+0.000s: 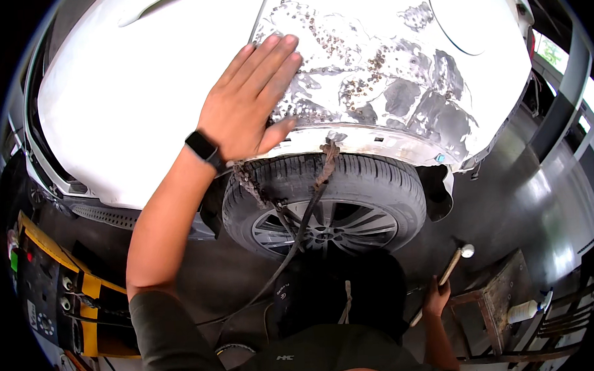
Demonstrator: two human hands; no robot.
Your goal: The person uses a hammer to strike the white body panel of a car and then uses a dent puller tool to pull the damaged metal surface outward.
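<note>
My left hand (pixel 244 105), with a dark watch on its wrist, lies palm down on the white car body panel (pixel 127 100), fingers stretched, beside a patch (pixel 406 98) of grey filler and many small rusty spots. Down at the lower right, my right hand (pixel 436 297) grips the wooden handle of a hammer (pixel 453 267) with a pale round head. Below my left hand, two crusted clamps (pixel 326 163) on cables are at the wheel-arch lip (pixel 388 138), hanging over the tyre (pixel 404 207) and alloy wheel.
A yellow and black machine (pixel 90 314) with cables stands at the lower left. At the lower right is a worn wooden stool (pixel 494 289) with a white spray bottle (pixel 522 311) beside dark railings. Cables run along the floor beneath me, and a pillar (pixel 559 114) rises at the right.
</note>
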